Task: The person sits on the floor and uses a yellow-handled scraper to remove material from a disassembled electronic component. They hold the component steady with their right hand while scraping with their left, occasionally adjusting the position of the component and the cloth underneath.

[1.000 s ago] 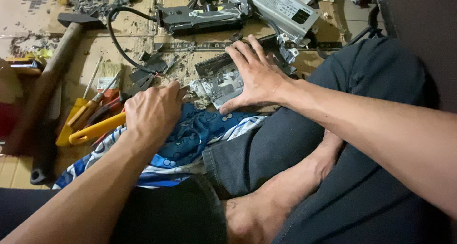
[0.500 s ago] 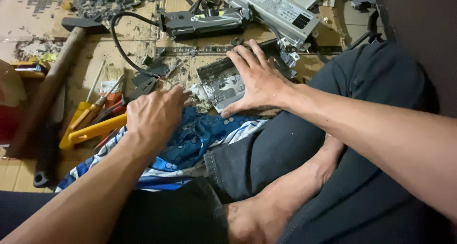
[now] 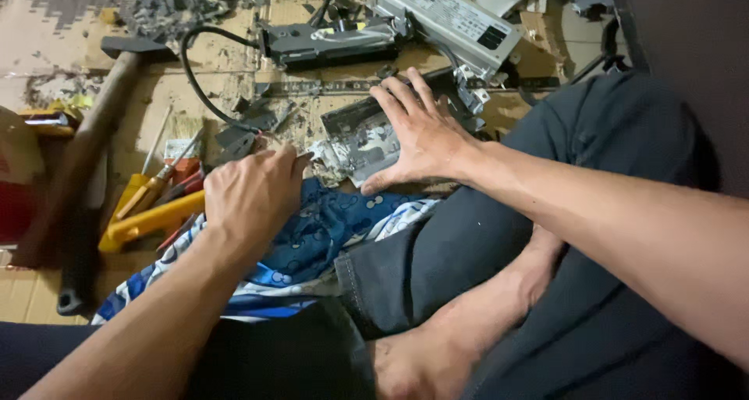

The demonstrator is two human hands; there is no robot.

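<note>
My right hand [image 3: 417,135] lies flat, fingers spread, on a grey metal plate [image 3: 355,139] with torn silvery foil at its near edge. My left hand [image 3: 253,197] is curled, its fingertips close to the foil edge at the plate's left corner; I cannot tell whether it pinches anything. Both hands rest above a blue patterned cloth [image 3: 312,240] lying over my crossed legs on the cardboard-covered floor.
Left of my hands lie yellow-handled screwdrivers [image 3: 148,205] and a long-handled hammer [image 3: 86,146]. Behind the plate sit a dark device with a black cable [image 3: 328,41], a grey metal box [image 3: 449,14] and a heap of grey debris [image 3: 187,2].
My left hand has shifted right and forward toward the plate's foil edge. My right hand stays pressed on the plate.
</note>
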